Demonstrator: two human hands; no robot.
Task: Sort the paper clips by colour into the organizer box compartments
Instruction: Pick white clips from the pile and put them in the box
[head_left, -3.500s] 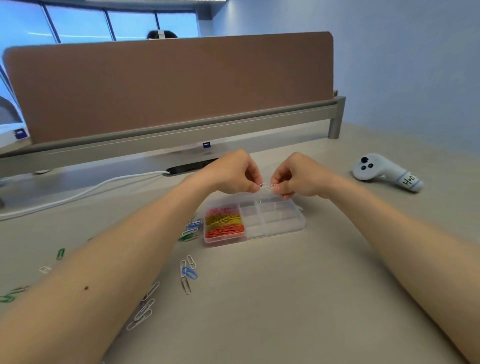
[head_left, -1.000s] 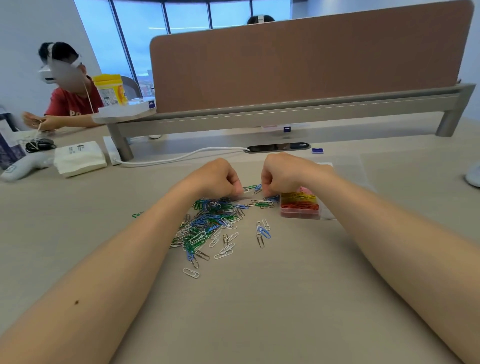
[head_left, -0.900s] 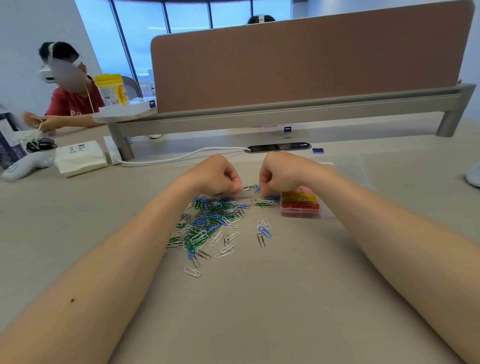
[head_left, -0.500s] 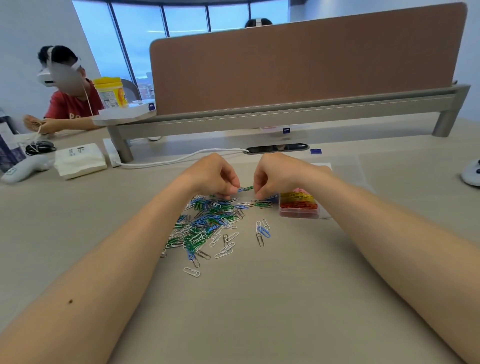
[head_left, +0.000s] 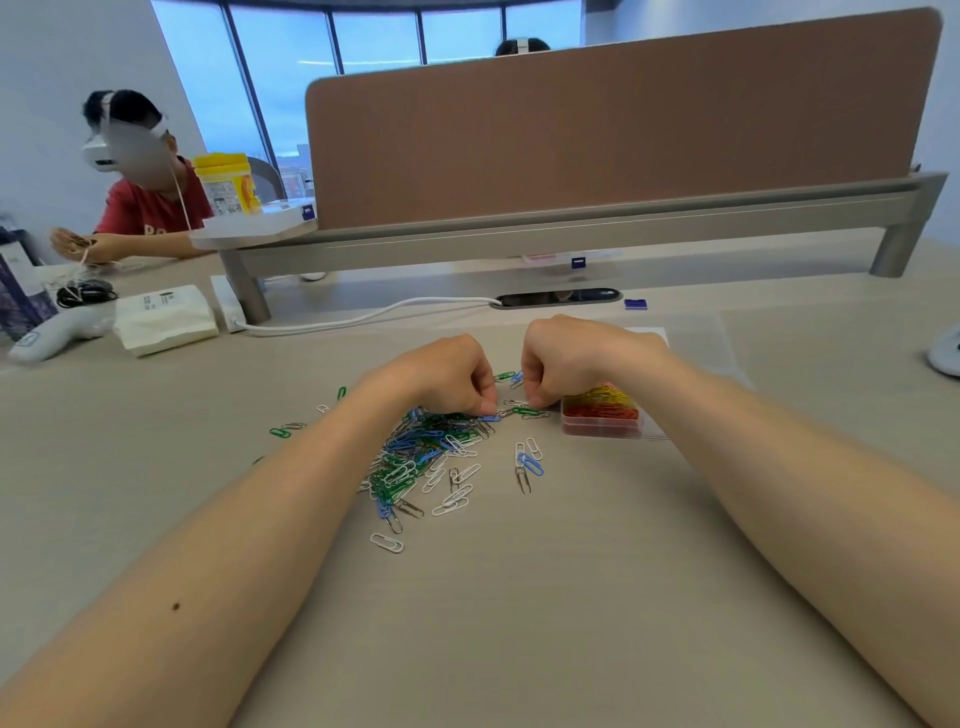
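Beige table (head_left: 519, 623) carries many paper clips (head_left: 415, 457), green, blue, white and silver, loose in a heap. Only pink, yellow and red ones are in the organizer box (head_left: 602, 432) beside it, so I judge about half remains. Left grip (head_left: 441, 379) and right grip (head_left: 566, 364) each pinch clips at the heap's far edge. Labels on the tissue pack (head_left: 161, 312) and yellow canister (head_left: 228, 182) are unreadable.

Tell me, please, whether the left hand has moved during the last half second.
Yes: the left hand has come down, away from the desk's cable port and toward the paper clip pile.
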